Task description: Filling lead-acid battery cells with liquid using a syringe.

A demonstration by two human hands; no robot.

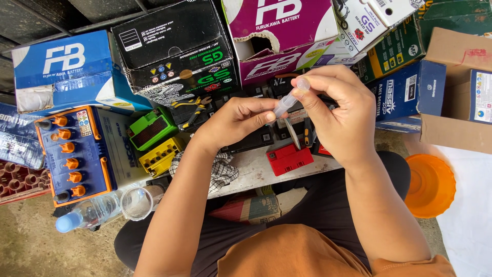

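Both hands meet above a low white bench (256,166). My left hand (233,120) pinches the lower end of a small clear plastic tube (287,101). My right hand (341,110) holds the tube's upper end between thumb and fingers. The tube is tilted, its rounded top near my right fingertips. Below the hands lie a red battery part (288,159), small black batteries (256,138) and a checked cloth (220,169).
A blue-and-white battery with orange caps (77,154) stands at the left, next to green (151,129) and yellow (160,155) small batteries. Cardboard battery boxes (177,48) are stacked behind. A clear bottle (89,213) and glass (137,202) lie low left; an orange funnel (430,185) sits right.
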